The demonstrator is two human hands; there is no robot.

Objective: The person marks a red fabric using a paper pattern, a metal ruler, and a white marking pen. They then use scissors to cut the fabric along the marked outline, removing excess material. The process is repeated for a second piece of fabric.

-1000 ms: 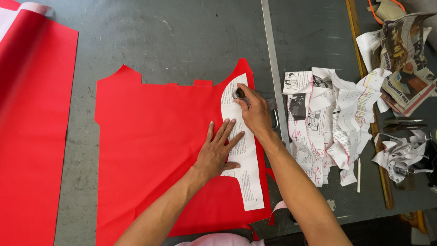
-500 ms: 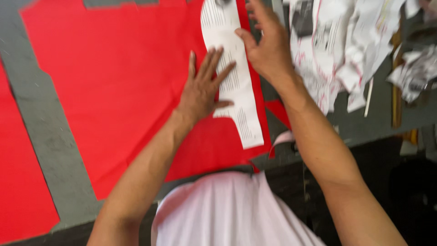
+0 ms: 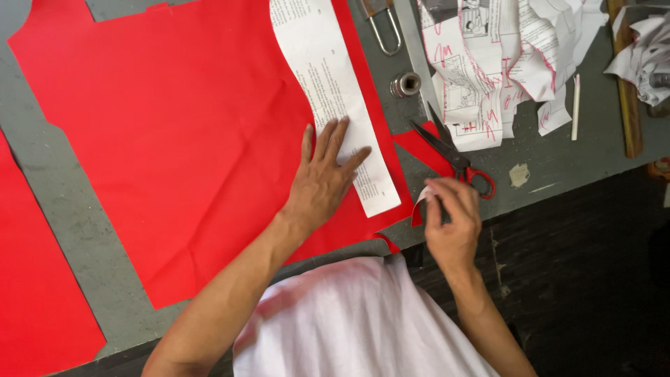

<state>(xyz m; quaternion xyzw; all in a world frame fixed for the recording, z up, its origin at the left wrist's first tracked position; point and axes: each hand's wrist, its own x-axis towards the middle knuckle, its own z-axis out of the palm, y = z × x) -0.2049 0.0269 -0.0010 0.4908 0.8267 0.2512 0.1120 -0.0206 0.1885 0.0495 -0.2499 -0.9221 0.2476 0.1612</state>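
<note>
The left hand (image 3: 322, 183) lay flat with fingers spread, pinning a curved newspaper pattern (image 3: 328, 91) onto thin red fabric (image 3: 181, 146) on the grey surface (image 3: 63, 223). The right hand (image 3: 452, 222) pinched a limp, light fabric tab (image 3: 421, 207) at the edge, beside red-handled scissors (image 3: 457, 162). Both sheets looked soft and prone to sliding, best held pressed flat.

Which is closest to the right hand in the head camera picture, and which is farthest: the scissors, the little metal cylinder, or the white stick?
From the right hand:
1. Scissors, just above the hand, their red handles almost at the fingertips.
2. Metal cylinder, higher up the table, slightly left, beside the red fabric.
3. White stick, up and to the right, next to the newspaper pieces.
</note>
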